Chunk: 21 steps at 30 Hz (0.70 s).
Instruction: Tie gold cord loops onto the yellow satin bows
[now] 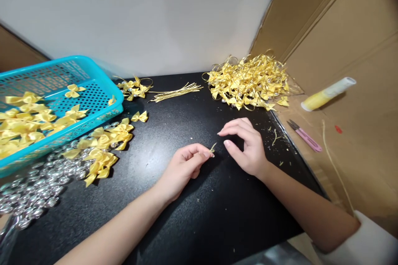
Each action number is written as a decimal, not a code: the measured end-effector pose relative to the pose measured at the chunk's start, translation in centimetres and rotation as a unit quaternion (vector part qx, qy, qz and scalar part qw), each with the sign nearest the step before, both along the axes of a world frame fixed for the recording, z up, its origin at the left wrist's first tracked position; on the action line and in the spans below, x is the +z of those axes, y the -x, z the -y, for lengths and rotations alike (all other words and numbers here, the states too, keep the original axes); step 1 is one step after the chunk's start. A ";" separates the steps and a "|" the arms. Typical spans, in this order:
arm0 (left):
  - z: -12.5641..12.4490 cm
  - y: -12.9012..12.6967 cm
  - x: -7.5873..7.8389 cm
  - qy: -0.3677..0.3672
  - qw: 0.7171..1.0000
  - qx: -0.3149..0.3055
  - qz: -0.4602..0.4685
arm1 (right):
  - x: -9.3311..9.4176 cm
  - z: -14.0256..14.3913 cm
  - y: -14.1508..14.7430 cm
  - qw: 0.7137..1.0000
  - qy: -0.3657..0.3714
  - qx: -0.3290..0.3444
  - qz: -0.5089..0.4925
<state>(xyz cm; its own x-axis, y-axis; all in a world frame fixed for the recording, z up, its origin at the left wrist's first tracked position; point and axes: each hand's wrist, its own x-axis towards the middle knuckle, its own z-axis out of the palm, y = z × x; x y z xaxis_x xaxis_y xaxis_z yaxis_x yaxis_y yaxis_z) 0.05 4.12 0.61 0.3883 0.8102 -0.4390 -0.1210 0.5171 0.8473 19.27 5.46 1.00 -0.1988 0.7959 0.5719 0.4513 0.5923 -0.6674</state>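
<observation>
Over the middle of the black table, my left hand (pixel 191 161) pinches a thin yellow-green cord (pixel 212 149) between thumb and fingertips. A short loop and end of the cord stick out; the rest is hidden in the hand. Just to the right, my right hand (pixel 247 147) is held with thumb and fingers apart and nothing between them. Its fingertips are close to the cord but do not touch it. Behind the hands lies a bundle of gold cords (pixel 178 92). A single yellow ribbon bow (pixel 139 116) rests left of them.
A turquoise basket (pixel 120 105) of yellow bows stands at left, with silver beads (pixel 40 190) and more bows (pixel 101 161) before it. A heap of corded bows (pixel 248 80) lies at back right. Pink-handled snips (pixel 306 137) and a yellow-white tube (pixel 328 94) lie on cardboard at right.
</observation>
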 end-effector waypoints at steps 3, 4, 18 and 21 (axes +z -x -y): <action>0.2 0.1 -0.2 -0.010 1.000 -0.004 -0.013 | -0.3 0.0 0.2 0.997 0.059 0.039 -0.028; 0.2 0.1 -0.2 -0.011 1.000 -0.004 -0.016 | -0.4 0.0 0.2 0.995 0.076 0.052 -0.034; 1.0 -0.2 -0.6 -0.126 0.988 0.012 -0.089 | 0.1 0.2 0.6 0.987 0.126 0.103 -0.014; 1.2 -0.3 -0.6 -0.144 0.983 0.021 -0.110 | 0.2 0.5 0.9 0.989 0.122 0.082 -0.012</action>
